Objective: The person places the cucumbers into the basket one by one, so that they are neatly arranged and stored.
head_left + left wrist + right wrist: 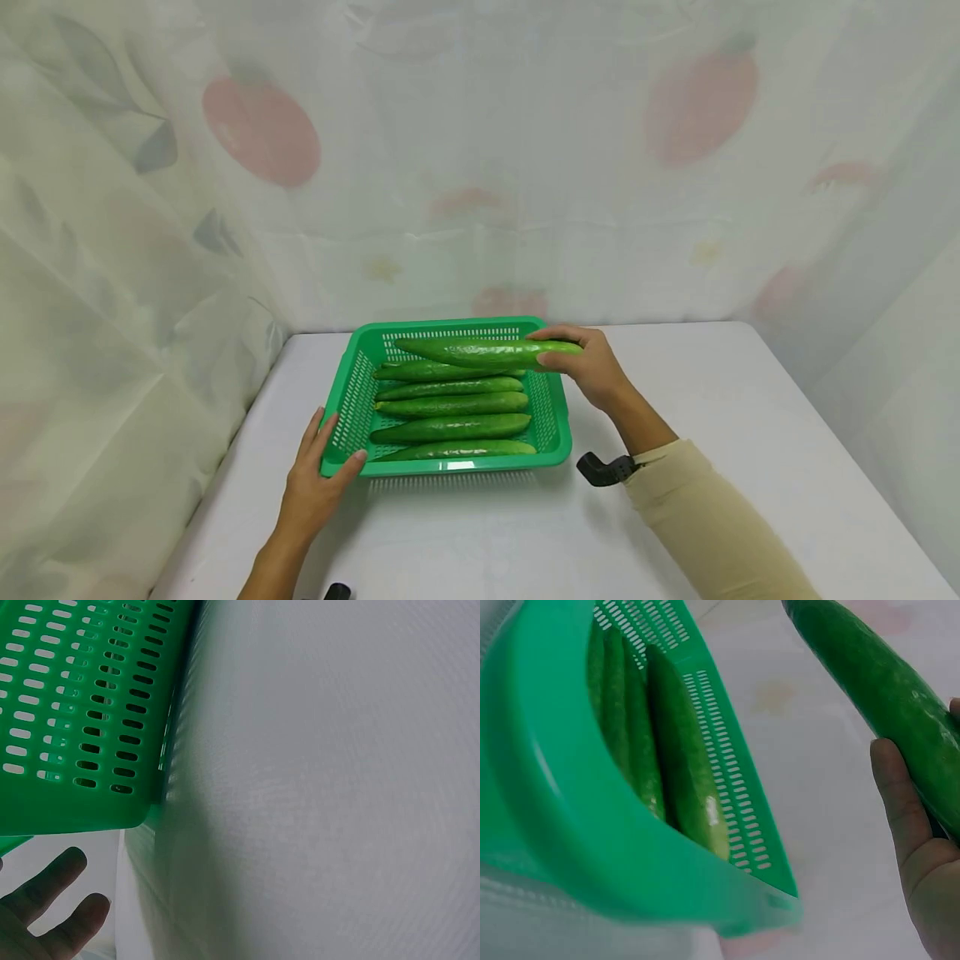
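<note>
My right hand [592,367] grips one end of a long green cucumber [472,352], thumb in front and fingers behind. This cucumber is held level above the back of a green plastic basket [558,417]; in the right wrist view the held cucumber [885,690] is clear of the rim. Several more cucumbers [450,406] lie side by side in the basket. At the basket's front left corner is my left hand [311,492], its thumb at the front rim and its fingers along the left side. Two of its fingers [56,877] look straight and spread in the left wrist view.
The basket stands on a white-covered table [480,542], near its back edge. Behind hangs a pale curtain [480,167] with red fruit prints, and another curtain [112,292] closes off the left side. A black wrist mount [606,469] sticks out from the right wrist.
</note>
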The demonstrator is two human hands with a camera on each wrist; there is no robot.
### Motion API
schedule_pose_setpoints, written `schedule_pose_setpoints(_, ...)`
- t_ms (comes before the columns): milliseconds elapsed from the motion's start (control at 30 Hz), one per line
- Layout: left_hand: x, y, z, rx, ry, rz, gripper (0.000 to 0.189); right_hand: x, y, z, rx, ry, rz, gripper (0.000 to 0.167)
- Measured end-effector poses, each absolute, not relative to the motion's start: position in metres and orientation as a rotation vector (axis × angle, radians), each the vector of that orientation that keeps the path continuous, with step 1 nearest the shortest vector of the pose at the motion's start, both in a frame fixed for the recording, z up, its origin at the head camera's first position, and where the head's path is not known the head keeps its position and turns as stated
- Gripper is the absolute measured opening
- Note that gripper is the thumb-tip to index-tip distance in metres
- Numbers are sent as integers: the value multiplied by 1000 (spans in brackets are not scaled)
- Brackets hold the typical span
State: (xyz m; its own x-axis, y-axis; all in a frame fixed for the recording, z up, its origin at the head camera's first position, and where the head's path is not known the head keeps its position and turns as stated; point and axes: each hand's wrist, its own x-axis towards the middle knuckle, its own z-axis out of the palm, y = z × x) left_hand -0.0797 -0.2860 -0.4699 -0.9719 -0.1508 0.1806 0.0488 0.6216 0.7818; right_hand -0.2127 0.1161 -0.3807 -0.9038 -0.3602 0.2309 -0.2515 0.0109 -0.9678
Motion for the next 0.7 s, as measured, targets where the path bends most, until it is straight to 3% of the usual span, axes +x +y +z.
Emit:
schedule_pose_setpoints(233,-80,-287,-470,81,-2620,-1268,77,-219,98,-395,-669,2113,-1984,30)
schedule_pose_setpoints(467,-80,-287,-471,69,-2612,-1268,77,-205,82,-376,-632,2107,-1900,32)
schedule_pose_setpoints(700,-80,-286,-470,64,-2615,-1274,77,-224,73,-407,-600,2134,-1837,34)
